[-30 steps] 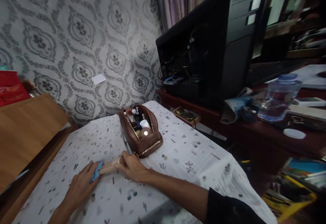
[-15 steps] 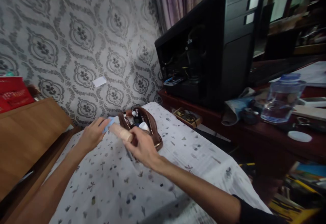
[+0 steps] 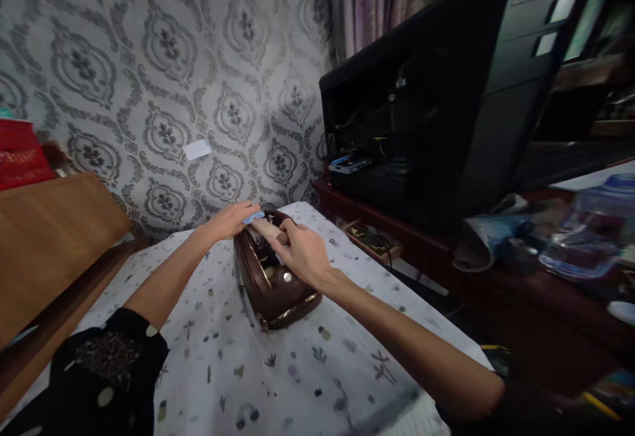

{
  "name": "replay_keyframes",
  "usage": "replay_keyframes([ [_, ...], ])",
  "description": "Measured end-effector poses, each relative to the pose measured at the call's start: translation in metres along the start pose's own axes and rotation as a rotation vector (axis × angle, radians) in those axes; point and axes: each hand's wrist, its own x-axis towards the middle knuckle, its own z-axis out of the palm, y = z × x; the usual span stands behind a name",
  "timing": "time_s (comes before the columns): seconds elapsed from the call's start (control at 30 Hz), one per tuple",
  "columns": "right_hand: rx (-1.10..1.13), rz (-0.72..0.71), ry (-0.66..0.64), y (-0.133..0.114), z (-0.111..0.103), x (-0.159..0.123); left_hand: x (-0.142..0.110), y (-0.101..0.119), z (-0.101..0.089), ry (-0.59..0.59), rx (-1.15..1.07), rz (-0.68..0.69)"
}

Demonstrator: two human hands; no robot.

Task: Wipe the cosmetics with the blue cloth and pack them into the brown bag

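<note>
A brown zippered cosmetic bag [image 3: 265, 298] lies on the patterned white cloth with its top unzipped and several small items inside. Over its opening, my right hand [image 3: 308, 256] has its fingers closed round one end of a beige tube-like bottle [image 3: 268, 229]. My left hand [image 3: 232, 219] is at the bag's far left side, fingers closed on a small light blue cloth [image 3: 253, 217]. The blue cloth touches the far end of the bottle. A round silvery disc [image 3: 288, 277] shows at the bag's near rim. The bottle and my right hand partly hide the contents.
A black computer case [image 3: 397, 118] with an open side stands on the dark red desk [image 3: 471, 304] to the right. Beside it are a clear water jug [image 3: 585, 231] and a small wooden drawer [image 3: 374, 244]. A wooden headboard-like panel [image 3: 59, 244] borders the left, with a red box [image 3: 22, 155] on it.
Both hands have moved to the right with the bottle and blue cloth, now over the bag's opening. The bag shows more of its near side. The view has shifted.
</note>
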Motion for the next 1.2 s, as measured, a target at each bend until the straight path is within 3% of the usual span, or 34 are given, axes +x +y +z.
replay_keyframes([
  [0.3,-0.221,-0.112,-0.084,-0.005,0.001,0.004,0.016,0.001,0.009,-0.134,0.077,-0.047],
  [0.73,-0.262,-0.090,-0.190,-0.007,-0.003,0.015,0.000,-0.005,0.017,0.047,-0.209,-0.091],
  [1.0,-0.215,-0.089,-0.218,-0.001,-0.009,0.014,0.009,-0.001,0.021,-0.081,-0.243,-0.140],
  [1.2,-0.162,-0.121,-0.178,0.005,-0.007,0.012,0.010,0.002,0.019,-0.071,-0.327,-0.165],
])
